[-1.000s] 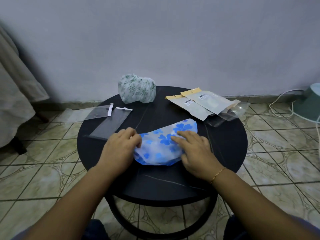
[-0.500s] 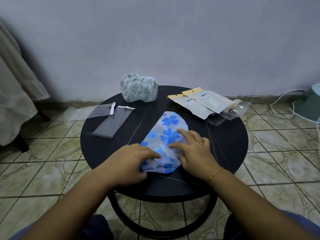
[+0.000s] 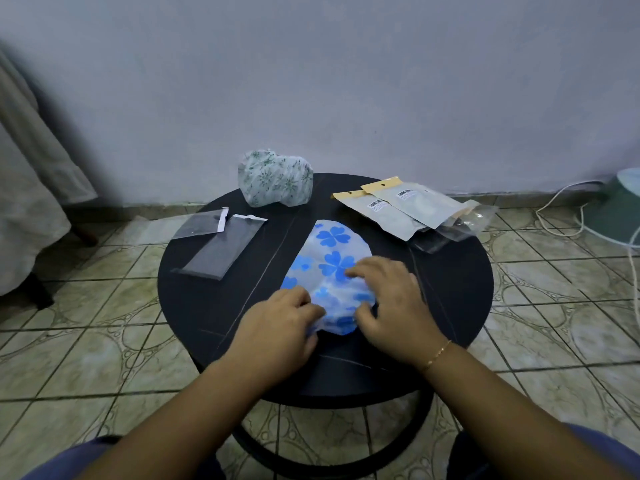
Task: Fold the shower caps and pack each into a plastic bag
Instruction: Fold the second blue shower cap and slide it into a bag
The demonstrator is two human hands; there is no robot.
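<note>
Left hand (image 3: 277, 323) pinching the near edge of the blue shower cap (image 3: 330, 271), right hand (image 3: 391, 306) pressing flat. Thin, slippery film: take it by the gathered hem.

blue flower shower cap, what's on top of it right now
Both hands: the left hand grips its near left edge, and the right hand presses fingers on its right side. The cap's far half lies bare; parts under the hands are hidden.

Home: tiled floor (image 3: 104, 348), round table (image 3: 214, 306).
</note>
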